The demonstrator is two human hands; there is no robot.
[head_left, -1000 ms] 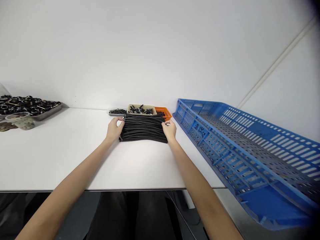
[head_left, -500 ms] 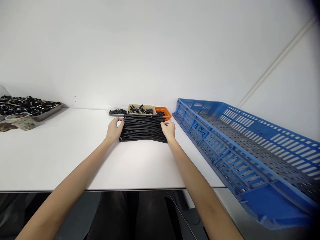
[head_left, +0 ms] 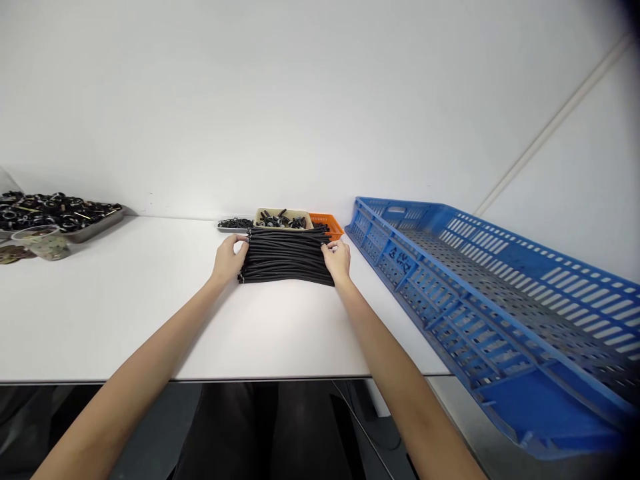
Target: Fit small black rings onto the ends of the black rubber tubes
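Several slim black tubes (head_left: 287,257) lie side by side in a flat row on the white table, with pale bits showing at their left ends. My left hand (head_left: 230,259) is closed in a pinch at the left ends. At the right ends my right hand (head_left: 337,259) pinches the row between thumb and fingers. Just behind the tubes stand a cream tray (head_left: 307,215) of small black and metal parts, an orange basket (head_left: 337,229) with black pieces, and a grey tray (head_left: 227,231) of thin black rings or loops.
A long blue plastic crate (head_left: 435,267) stands at the right, reaching past the front edge of the white table (head_left: 125,320). Far left are a metal tray (head_left: 103,225) heaped with black rings and a clear plastic cup (head_left: 50,247). A white wall (head_left: 250,100) closes off the back.
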